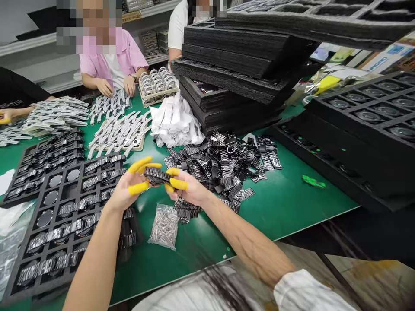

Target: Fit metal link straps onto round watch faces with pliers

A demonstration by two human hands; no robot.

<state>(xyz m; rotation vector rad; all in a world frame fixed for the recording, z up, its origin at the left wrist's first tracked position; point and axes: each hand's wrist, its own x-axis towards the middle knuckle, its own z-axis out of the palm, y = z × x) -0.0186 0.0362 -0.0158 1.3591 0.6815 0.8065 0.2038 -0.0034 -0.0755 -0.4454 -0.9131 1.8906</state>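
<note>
A black watch with a metal link band [157,176] is held up between both my hands above the green table. My left hand [129,183], with yellow finger covers, grips its left end. On the right end, the yellow-covered fingers of my right hand [183,185] are closed. Just beyond my right hand lies a heap of black link bands [223,160]. Below the watch, a clear bag of small silver pins [164,226] lies on the table. Left of my left arm is a black foam tray [53,237] holding watches with black bands and several bare watch faces.
Stacked black foam trays [233,86] stand at the back, with more trays [350,129] at right. White watch bands [119,131] and a white wrapped pile [177,121] lie ahead. A person in a pink shirt [121,52] works across the table [298,216]; other people sit nearby.
</note>
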